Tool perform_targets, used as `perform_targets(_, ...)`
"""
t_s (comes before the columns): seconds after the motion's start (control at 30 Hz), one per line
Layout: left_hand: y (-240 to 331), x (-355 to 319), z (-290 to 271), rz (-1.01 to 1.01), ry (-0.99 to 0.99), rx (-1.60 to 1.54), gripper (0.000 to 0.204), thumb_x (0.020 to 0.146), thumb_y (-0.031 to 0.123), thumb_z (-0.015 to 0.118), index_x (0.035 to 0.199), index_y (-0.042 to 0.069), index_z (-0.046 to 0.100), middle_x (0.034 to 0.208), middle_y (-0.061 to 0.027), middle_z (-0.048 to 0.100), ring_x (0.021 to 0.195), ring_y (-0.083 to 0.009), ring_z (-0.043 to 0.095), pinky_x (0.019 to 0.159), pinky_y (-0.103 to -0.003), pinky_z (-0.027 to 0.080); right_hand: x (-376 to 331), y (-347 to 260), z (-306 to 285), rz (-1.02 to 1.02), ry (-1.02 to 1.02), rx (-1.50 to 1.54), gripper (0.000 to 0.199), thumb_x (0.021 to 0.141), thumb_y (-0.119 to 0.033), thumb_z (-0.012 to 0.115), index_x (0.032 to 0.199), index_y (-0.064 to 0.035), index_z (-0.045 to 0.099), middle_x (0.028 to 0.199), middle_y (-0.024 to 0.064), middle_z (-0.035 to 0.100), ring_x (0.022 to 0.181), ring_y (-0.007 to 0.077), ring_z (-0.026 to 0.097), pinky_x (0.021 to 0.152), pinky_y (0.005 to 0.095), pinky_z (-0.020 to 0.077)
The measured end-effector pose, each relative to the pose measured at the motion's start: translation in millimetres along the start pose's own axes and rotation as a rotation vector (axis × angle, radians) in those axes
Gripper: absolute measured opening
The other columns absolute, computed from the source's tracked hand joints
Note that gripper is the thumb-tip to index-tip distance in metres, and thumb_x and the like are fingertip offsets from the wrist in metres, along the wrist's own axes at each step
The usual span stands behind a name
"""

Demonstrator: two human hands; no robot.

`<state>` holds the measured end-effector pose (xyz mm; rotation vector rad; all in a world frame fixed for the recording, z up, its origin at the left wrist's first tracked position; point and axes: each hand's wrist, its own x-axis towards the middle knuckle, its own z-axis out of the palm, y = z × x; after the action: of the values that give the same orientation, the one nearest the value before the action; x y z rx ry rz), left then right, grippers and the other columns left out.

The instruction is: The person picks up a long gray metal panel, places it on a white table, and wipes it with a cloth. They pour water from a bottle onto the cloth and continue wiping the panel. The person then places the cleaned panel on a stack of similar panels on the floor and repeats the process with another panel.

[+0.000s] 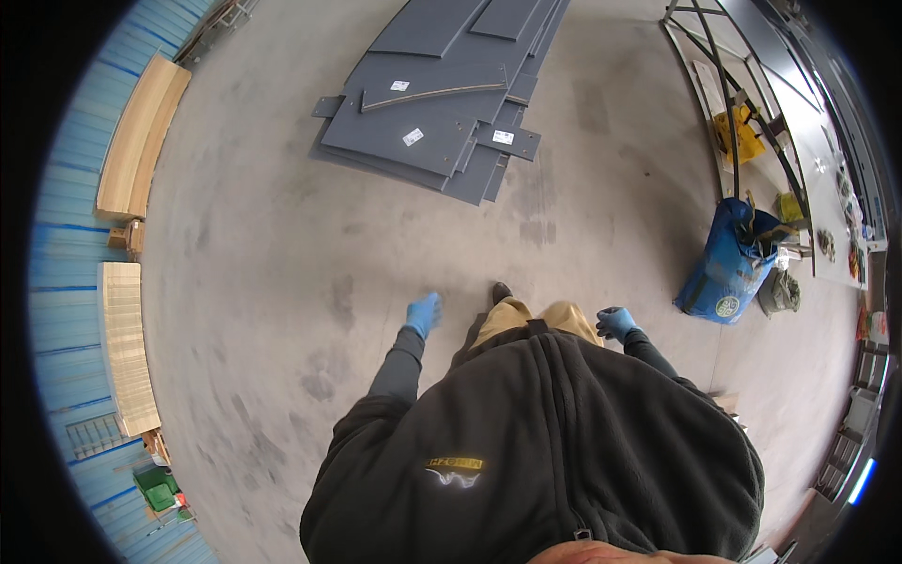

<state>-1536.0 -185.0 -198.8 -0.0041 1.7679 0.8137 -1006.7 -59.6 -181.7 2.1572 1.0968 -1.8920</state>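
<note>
My left hand, in a light blue glove, hangs beside my left leg. Its fingers look loosely curled, slightly blurred, with nothing visible in them. On the other side, my right hand hangs by my right thigh in the same kind of glove. The fingers there are bent inward and look dark at the tips; whether they hold anything small is hidden. Neither hand touches the stack of dark grey panels lying on the floor ahead. Several panels overlap, some with white labels, and a narrow curved-edged piece lies on top.
A blue bag stands at the right, beside a metal-framed table with a yellow bag under it. Along the blue wall at left are stacks of light boards and a green bin. Concrete floor lies between.
</note>
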Motion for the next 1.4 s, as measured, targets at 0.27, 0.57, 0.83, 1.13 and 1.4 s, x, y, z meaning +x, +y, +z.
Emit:
perform_targets(0.27, 197.2, 95.3, 51.4, 0.095, -0.083, -0.091, 0.058, 0.103, 0.047, 0.063, 0.145, 0.006, 0.062, 0.143, -0.0153, 0.066, 0.133, -0.032, 0.063, 0.113, -0.046, 0.047, 64.7, -209.4, 3.3, -0.32, -0.026, -0.148, 0.036, 0.099, -0.032, 0.067, 0.112, 0.0012, 0.075, 0.099, 0.013, 0.08, 0.086, 0.0232, 0.078, 0.076, 0.0369, 0.0596)
perform_targets(0.57, 294.2, 197.7, 58.8, -0.063, 0.131, -0.334, 0.061, 0.097, 0.044, 0.074, 0.146, 0.011, 0.058, 0.143, -0.0121, 0.064, 0.13, -0.0311, 0.061, 0.108, -0.048, 0.048, 195.4, -560.3, 21.7, -1.025, 0.201, -0.9, 0.058, 0.087, -0.038, 0.077, 0.135, -0.0096, 0.063, 0.135, 0.0185, 0.066, 0.12, 0.0396, 0.065, 0.1, 0.0509, 0.0521)
perform_targets(0.83, 353.5, 245.7, 65.7, -0.016, 0.25, -0.571, 0.048, 0.097, 0.039, 0.077, 0.135, 0.012, 0.063, 0.128, -0.0079, 0.068, 0.118, -0.027, 0.066, 0.102, -0.044, 0.052, 291.1, -755.2, 89.6, -1.121, 0.262, -1.381, 0.123, 0.067, -0.063, 0.09, 0.165, -0.0167, 0.034, 0.174, 0.0196, 0.024, 0.162, 0.0448, 0.017, 0.129, 0.0609, 0.0182)
perform_targets(1.13, 367.5, 289.0, 33.8, -0.14, 0.24, -0.731, 0.04, 0.099, 0.034, 0.075, 0.124, 0.004, 0.065, 0.114, -0.0152, 0.075, 0.101, -0.0301, 0.074, 0.095, -0.046, 0.06, 339.9, -790.6, 112.3, -1.199, 0.229, -1.386, 0.128, 0.06, -0.068, 0.092, 0.165, -0.0217, 0.035, 0.17, 0.0209, 0.028, 0.157, 0.0454, 0.027, 0.127, 0.0628, 0.023)
perform_targets(1.4, 373.2, 297.0, 25.8, -0.172, 0.133, -0.73, 0.042, 0.1, 0.035, 0.073, 0.128, 0.005, 0.065, 0.121, -0.0143, 0.074, 0.111, -0.0311, 0.072, 0.101, -0.047, 0.057, 341.1, -791.3, 121.1, -1.052, 0.31, -1.321, 0.127, 0.059, -0.059, 0.095, 0.164, -0.0228, 0.034, 0.165, 0.0223, 0.03, 0.153, 0.0448, 0.031, 0.119, 0.0607, 0.0332)
